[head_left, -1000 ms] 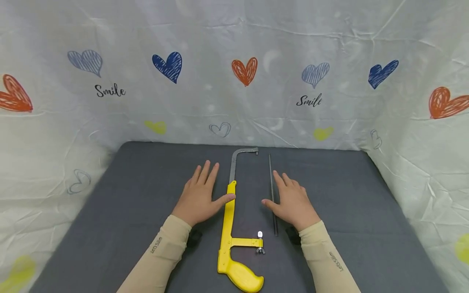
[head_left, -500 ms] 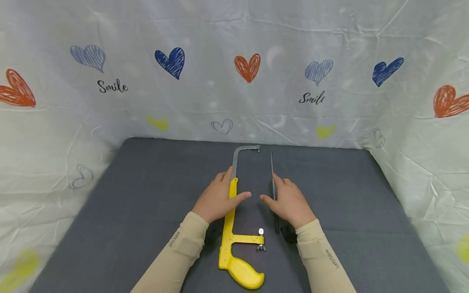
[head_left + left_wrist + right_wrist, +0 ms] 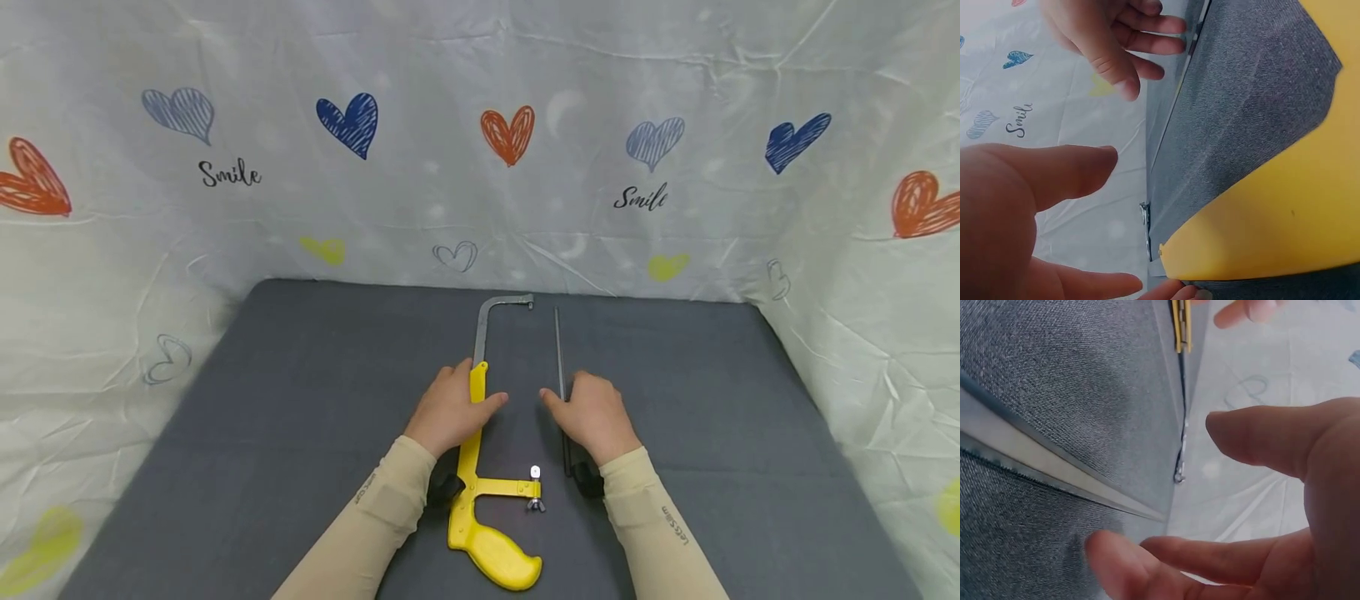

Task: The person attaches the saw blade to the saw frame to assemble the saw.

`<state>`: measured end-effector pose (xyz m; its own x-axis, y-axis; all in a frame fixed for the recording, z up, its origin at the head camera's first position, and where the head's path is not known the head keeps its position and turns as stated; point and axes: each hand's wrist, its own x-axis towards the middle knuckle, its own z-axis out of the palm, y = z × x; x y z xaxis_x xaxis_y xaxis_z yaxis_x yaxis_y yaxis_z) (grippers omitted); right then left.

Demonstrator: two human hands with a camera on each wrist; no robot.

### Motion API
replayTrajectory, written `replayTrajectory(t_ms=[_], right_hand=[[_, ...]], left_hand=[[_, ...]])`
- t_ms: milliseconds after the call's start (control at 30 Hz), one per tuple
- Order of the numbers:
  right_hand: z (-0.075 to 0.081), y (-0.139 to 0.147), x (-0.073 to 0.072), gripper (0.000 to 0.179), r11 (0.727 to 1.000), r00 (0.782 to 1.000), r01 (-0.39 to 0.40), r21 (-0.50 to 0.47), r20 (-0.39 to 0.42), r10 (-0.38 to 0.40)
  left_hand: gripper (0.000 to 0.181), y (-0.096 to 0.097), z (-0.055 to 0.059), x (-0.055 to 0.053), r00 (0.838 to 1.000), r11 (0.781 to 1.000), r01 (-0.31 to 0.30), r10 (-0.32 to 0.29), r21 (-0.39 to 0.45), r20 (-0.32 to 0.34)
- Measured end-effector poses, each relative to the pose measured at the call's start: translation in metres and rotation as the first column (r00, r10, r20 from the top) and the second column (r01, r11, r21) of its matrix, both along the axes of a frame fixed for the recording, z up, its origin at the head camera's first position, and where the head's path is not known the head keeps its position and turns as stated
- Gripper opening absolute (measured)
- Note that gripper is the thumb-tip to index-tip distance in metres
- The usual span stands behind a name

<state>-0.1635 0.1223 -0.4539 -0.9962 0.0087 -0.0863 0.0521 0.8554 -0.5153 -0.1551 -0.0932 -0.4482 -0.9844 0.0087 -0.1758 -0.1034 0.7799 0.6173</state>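
Note:
A hacksaw frame (image 3: 468,458) with a yellow body and grey steel front arm lies on the dark cloth, handle toward me. My left hand (image 3: 450,408) is over its middle. The thumb stands apart; in the left wrist view the fingertips (image 3: 1175,291) reach the edge of the yellow body (image 3: 1272,219). To the right of the frame a thin hacksaw blade (image 3: 560,358) lies lengthwise. My right hand (image 3: 597,417) hovers just above its near half, fingers loosely bent and thumb apart. In the right wrist view a gap separates those fingers from the blade (image 3: 1054,456).
Dark grey cloth (image 3: 337,375) covers the table. A white curtain (image 3: 420,200) printed with hearts stands behind it and at both sides. The frame's short cross arm (image 3: 502,488) ends in a wing nut (image 3: 536,505). A black device (image 3: 588,480) sits under the right wrist.
My left hand has moved right, from beside the frame to over it. The right hand's fingers have drawn in and bent more, over the blade. Frame and blade have stayed put.

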Motion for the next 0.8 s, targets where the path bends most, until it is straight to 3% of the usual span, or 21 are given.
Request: replayTrajectory(t_ms=[133,467,800], right_hand=[[-0.001,0.000,0.000,0.042,1.000,0.999,0.025,-0.015,0.025,-0.025],[-0.009,0.004,-0.002,0.058,0.999,0.999,0.038,0.028,-0.006,-0.038],[-0.015,0.001,-0.003,0.051,0.998,0.999,0.045,0.051,-0.033,-0.044]], left_hand=[[0.090,0.000,-0.002,0.000,1.000,0.999,-0.002,0.002,-0.032,0.018],[0.066,-0.002,-0.004,-0.003,0.999,0.996,0.038,-0.034,-0.087,0.042],[0.072,-0.005,-0.006,-0.005,0.999,0.991,0.038,-0.033,-0.129,0.040]])
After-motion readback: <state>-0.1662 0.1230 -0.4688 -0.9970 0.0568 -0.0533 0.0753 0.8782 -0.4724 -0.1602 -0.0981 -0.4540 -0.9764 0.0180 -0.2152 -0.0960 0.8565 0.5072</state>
